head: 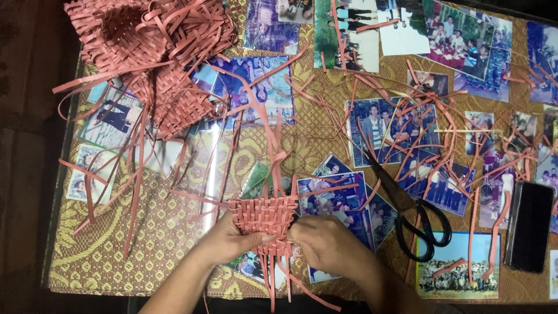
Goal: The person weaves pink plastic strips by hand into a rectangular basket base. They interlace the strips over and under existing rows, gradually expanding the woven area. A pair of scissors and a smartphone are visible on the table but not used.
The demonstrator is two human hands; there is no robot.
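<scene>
A small woven piece [264,216] of salmon-pink strips sits low in the middle of the table, with long loose strips sticking up and hanging down from it. My left hand [232,238] grips its left and lower edge, thumb laid across the weave. My right hand [325,244] pinches the piece at its right edge, fingers curled over a strip end. Both hands touch the weave.
Finished pink woven baskets [151,52] lie at the top left. Black scissors [415,218] lie just right of my right hand. A dark phone [530,225] rests at the right edge. Loose pink strips [418,110] and many photographs [381,122] lie under glass over the patterned gold cloth [157,232].
</scene>
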